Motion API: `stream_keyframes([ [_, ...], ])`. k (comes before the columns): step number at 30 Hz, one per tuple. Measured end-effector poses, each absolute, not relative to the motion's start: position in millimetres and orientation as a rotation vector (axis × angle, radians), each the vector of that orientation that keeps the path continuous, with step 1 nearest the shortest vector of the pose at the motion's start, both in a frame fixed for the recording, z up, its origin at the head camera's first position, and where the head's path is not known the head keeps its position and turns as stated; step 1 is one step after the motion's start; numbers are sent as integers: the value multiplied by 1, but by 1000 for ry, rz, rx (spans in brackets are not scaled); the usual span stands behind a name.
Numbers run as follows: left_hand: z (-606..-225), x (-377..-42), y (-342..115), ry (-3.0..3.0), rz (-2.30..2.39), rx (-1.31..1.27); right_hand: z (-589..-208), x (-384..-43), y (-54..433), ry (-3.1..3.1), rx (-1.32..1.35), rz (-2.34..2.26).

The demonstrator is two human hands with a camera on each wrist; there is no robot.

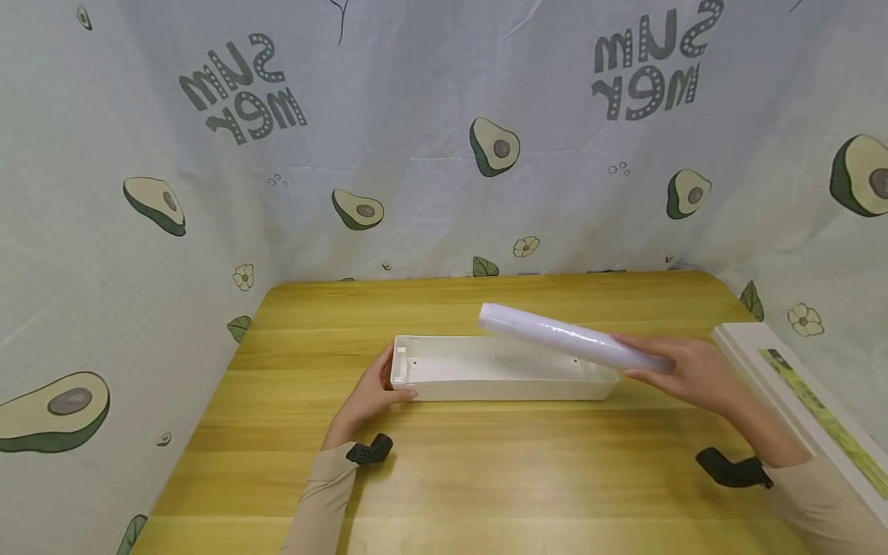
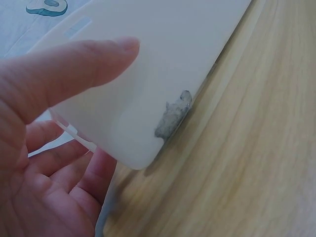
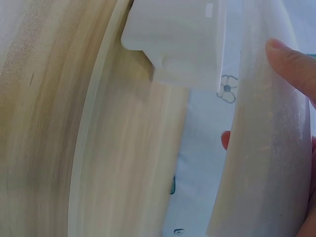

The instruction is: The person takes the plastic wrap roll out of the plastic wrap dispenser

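A long white open-topped plastic box stands on the wooden table, its inside facing up. My left hand grips the box's left end, with the thumb on the outer front wall and the other fingers around the end. A grey patch shows near the box's lower edge in the left wrist view. My right hand holds a shiny whitish roll of plastic film by its right end. The roll slants above the box, its free left end higher, apart from the left hand.
On the right side of the table lies a long white piece with a yellow-green label strip. A hanging cloth printed with avocados encloses the back and sides.
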State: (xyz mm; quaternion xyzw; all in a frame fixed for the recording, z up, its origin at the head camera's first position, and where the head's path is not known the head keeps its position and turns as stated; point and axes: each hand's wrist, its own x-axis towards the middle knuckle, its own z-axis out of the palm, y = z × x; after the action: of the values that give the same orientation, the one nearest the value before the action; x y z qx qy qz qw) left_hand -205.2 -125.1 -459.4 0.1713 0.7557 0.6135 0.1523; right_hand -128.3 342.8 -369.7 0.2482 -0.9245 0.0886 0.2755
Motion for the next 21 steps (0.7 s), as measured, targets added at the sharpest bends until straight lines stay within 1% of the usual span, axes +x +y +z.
stream_keyframes([
  [21, -458, -204, -125, 2198, 1756, 495, -366, -120, 351, -2497, 621, 230],
])
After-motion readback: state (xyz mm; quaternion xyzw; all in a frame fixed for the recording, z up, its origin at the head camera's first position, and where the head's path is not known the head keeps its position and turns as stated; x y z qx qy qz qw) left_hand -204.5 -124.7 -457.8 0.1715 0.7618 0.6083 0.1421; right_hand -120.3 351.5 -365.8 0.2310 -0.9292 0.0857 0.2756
